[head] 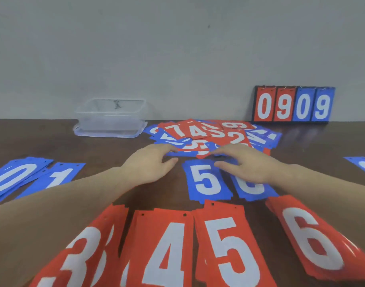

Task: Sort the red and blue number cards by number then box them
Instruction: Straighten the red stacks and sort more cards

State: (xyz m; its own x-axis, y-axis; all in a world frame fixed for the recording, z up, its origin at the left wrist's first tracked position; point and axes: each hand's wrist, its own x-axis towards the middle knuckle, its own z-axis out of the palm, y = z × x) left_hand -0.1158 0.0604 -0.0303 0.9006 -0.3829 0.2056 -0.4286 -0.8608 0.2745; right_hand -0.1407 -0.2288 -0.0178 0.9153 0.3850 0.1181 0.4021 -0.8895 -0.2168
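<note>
A mixed heap of red and blue number cards [210, 134] lies at the back middle of the brown table [32, 141]. My left hand [150, 164] and my right hand [245, 164] reach side by side to the heap's near edge, fingers loosely curved and holding nothing. Sorted blue cards lie in a row: 0 [12, 177], 1 [55, 178], 5 [207, 181] and one partly under my right hand [252, 188]. Red piles 3 [82, 255], 4 [165, 249], 5 [231, 247] and 6 [314, 239] lie nearest me.
A clear plastic box [111, 119] stands on its lid at the back left by the wall. A scoreboard stand [293, 104] showing 0909 leans against the wall at the back right. Another blue card [363, 164] lies at the right edge.
</note>
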